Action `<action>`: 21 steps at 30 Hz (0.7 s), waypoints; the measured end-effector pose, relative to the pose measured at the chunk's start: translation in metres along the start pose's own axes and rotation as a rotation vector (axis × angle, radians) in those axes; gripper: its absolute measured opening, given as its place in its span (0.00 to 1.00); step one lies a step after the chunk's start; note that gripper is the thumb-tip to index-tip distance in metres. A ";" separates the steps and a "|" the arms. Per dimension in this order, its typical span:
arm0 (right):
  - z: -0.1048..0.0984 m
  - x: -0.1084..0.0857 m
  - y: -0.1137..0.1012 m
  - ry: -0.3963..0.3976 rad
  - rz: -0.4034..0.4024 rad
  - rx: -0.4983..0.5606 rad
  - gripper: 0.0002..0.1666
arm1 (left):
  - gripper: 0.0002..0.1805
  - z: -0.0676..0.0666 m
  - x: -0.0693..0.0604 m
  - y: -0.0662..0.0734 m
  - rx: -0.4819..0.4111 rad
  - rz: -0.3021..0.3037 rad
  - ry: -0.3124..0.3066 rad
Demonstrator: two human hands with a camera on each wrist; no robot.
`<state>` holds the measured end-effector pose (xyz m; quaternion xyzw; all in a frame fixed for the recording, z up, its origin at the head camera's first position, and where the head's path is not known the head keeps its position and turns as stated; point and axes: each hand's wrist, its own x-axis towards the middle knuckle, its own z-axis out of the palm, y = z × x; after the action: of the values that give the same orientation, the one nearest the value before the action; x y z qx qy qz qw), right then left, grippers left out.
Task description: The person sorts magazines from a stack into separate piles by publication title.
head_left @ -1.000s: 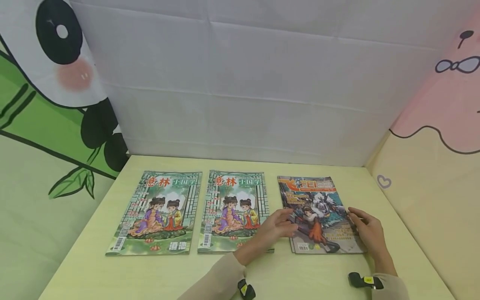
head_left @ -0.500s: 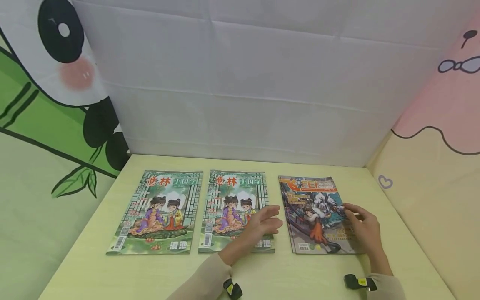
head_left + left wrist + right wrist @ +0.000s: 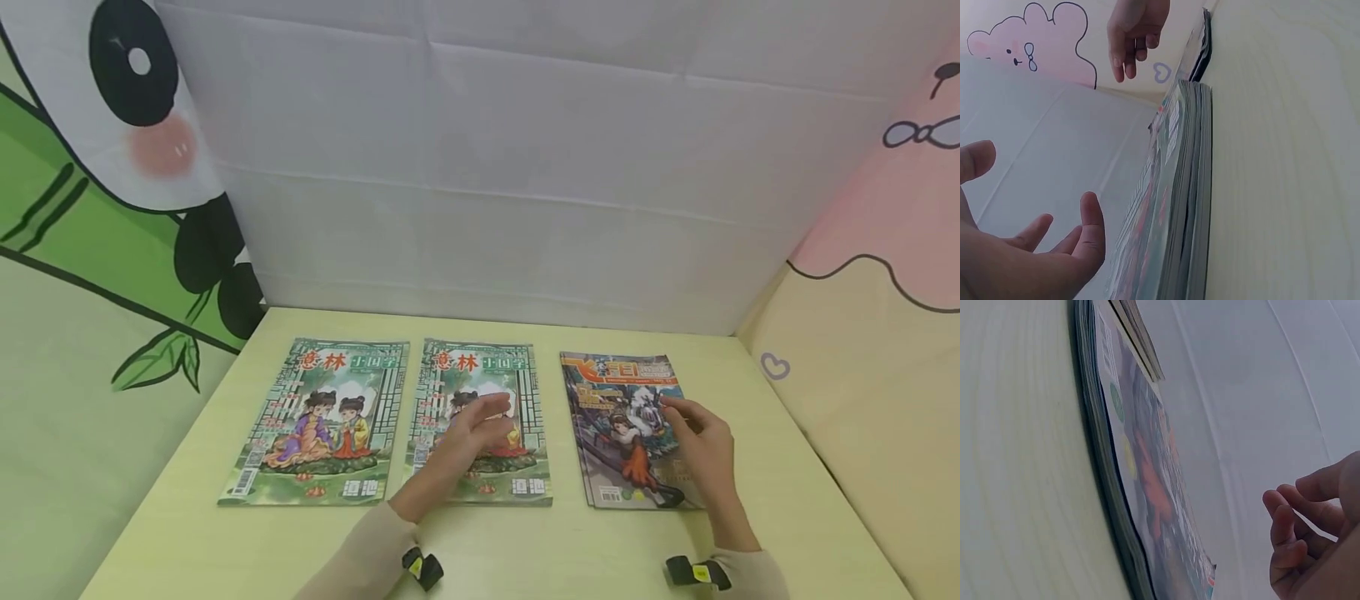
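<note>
Above the middle green magazine stack (image 3: pixel 480 492) hovers my left hand (image 3: pixel 468 437), its fingers relaxed and spread, with nothing in them. The left wrist view shows this hand (image 3: pixel 1041 250) apart from the stack's page edges (image 3: pixel 1194 162). Over the right side of the dark magazine stack (image 3: pixel 622 433), with orange lettering, is my right hand (image 3: pixel 701 442). Its fingers are loosely bent and hold nothing; in the right wrist view the hand (image 3: pixel 1310 531) is clear of the cover (image 3: pixel 1147 469). Each hand hides part of the cover beneath it.
Another green magazine stack (image 3: pixel 315 433) with the same cover lies at the left. All the stacks rest on a pale yellow table (image 3: pixel 525 550). A white cloth wall (image 3: pixel 480 208) stands behind, with printed panels on both sides.
My left hand has moved left from the dark stack's edge to over the middle green stack. My right hand has come off the dark stack's right edge and shifted left above it.
</note>
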<state>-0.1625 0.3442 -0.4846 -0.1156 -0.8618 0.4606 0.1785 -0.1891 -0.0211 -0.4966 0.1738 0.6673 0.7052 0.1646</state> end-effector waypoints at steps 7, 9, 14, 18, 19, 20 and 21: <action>0.021 -0.009 -0.015 -0.028 -0.059 -0.028 0.15 | 0.35 -0.026 -0.011 0.003 0.027 0.012 0.131; 0.027 -0.011 -0.019 -0.043 -0.085 -0.041 0.15 | 0.33 -0.032 -0.014 0.004 0.030 0.008 0.174; 0.040 -0.016 -0.028 -0.075 -0.110 -0.035 0.14 | 0.29 -0.046 -0.017 0.004 0.040 0.007 0.239; 0.047 -0.020 -0.034 -0.108 -0.127 0.002 0.14 | 0.29 -0.056 -0.019 0.005 0.067 0.002 0.280; 0.049 -0.021 -0.036 -0.116 -0.130 0.009 0.14 | 0.29 -0.058 -0.020 0.006 0.074 0.001 0.289; 0.051 -0.021 -0.038 -0.124 -0.131 0.019 0.14 | 0.29 -0.061 -0.020 0.007 0.085 0.001 0.301; 0.052 -0.022 -0.040 -0.131 -0.139 0.029 0.14 | 0.30 -0.063 -0.020 0.008 0.095 0.002 0.310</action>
<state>-0.1657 0.2751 -0.4829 -0.0225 -0.8708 0.4660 0.1549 -0.2005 -0.0869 -0.4921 0.0711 0.7171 0.6915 0.0506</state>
